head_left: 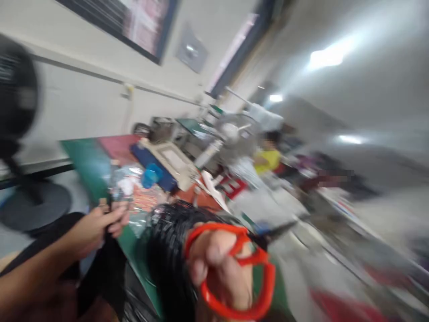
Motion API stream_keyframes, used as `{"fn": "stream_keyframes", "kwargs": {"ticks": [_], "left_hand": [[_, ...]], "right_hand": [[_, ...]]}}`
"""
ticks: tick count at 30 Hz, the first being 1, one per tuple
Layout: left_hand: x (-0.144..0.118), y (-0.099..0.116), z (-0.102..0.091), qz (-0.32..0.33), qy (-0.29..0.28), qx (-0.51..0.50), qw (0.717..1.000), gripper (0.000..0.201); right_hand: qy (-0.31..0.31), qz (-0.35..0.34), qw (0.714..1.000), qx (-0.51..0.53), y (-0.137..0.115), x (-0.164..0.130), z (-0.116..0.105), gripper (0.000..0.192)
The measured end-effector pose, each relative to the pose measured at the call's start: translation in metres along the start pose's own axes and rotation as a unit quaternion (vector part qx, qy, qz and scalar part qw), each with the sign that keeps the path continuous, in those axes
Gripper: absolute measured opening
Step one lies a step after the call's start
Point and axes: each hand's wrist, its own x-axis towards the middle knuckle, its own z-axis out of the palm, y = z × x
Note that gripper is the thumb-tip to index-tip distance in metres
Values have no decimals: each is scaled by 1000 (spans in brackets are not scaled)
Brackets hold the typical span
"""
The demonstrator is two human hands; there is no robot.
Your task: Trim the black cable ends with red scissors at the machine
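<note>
Scissors (241, 273), red-handled, sit in my right hand (217, 273) at the bottom middle of the head view: my fingers are threaded through the loops and closed on them, and the dark blades run up and to the right past the knuckles, ending in a point well beyond the fingertips. Item two, black material (167, 255), a ribbed or coiled bundle, lies just left of those right fingers, touching the hand; blur hides what it is made of. Item three, my left hand (100, 226), lower left, has its fingers pinched together on a strip of the same black material that hangs down from the fingertips. Item four, green table (83, 165), its edge passing under and between the two hands. Beyond the left fingertips lie clear plastic packets (134, 192), then a blue cup (151, 174), then a beige box (174, 163) on a dark blue base. Farther off, up and right of the scissor tips, a desk fan (231, 134) and a person in a yellow top (268, 160). Left of the left hand, at the frame edge, a black floor fan (16, 103). Whole view is tilted and heavily blurred.
</note>
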Motion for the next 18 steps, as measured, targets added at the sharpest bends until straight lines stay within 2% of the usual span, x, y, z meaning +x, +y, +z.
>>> {"fn": "stream_keyframes", "kwargs": {"ticks": [2, 3, 6, 9, 13, 18], "left_hand": [[1, -8, -2, -14, -65, -46, 997, 25], [1, -10, -4, -4, -83, -57, 995, 27], [-2, -12, -7, 16, -79, -80, 994, 32], [-12, -15, -4, 28, -95, -83, 992, 33], [-19, -22, -6, -2, -116, -62, 991, 33], [-18, -32, -13, -30, -127, -56, 990, 37]], "right_hand": [[-93, 47, 994, 22, 15, 30, 17, 28], [-112, 84, 990, 8, 24, 42, 29, 28], [-178, 161, 970, 24, 54, 59, 63, 39], [-234, 199, 948, 82, 76, 59, 79, 40], [-226, 230, 928, 186, 83, 60, 83, 35], [-210, 232, 918, 244, 87, 62, 83, 31]]}}
